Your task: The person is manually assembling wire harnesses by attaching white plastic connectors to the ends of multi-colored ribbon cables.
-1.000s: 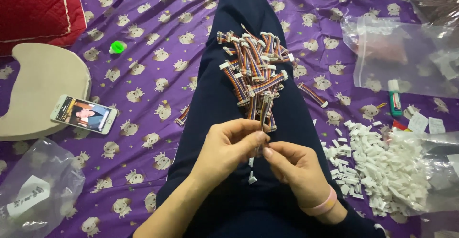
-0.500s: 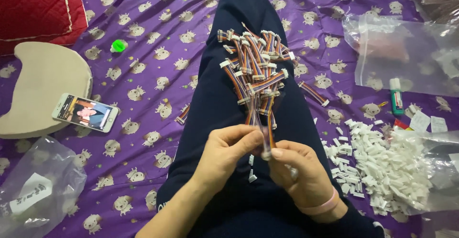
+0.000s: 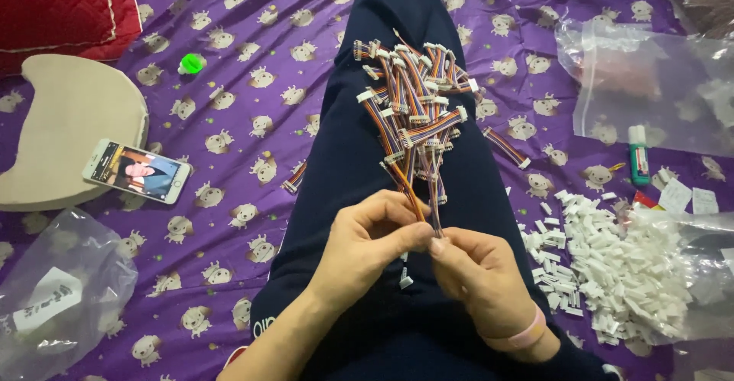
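Observation:
My left hand (image 3: 365, 251) and my right hand (image 3: 478, 278) meet over my lap, both pinching one short multicoloured ribbon cable (image 3: 422, 197) that stands up between the fingertips. A small white connector (image 3: 404, 280) hangs below my hands. Just beyond them, a pile of similar ribbon cables with white plugs (image 3: 413, 98) lies on my dark blue trouser leg (image 3: 344, 159). A heap of loose white plastic connectors (image 3: 612, 266) spreads on the purple sheet to the right of my right hand.
A phone (image 3: 136, 170) lies by a beige curved board (image 3: 65, 125) at left, near a green cap (image 3: 192, 63) and a red cushion (image 3: 61, 6). Clear plastic bags sit at lower left (image 3: 53, 297) and upper right (image 3: 657, 83). A small glue tube (image 3: 638, 155) lies right.
My hands have shifted slightly to the right and lower on the cable; the fingertips now pinch it closer together. The pile and everything else stay put.

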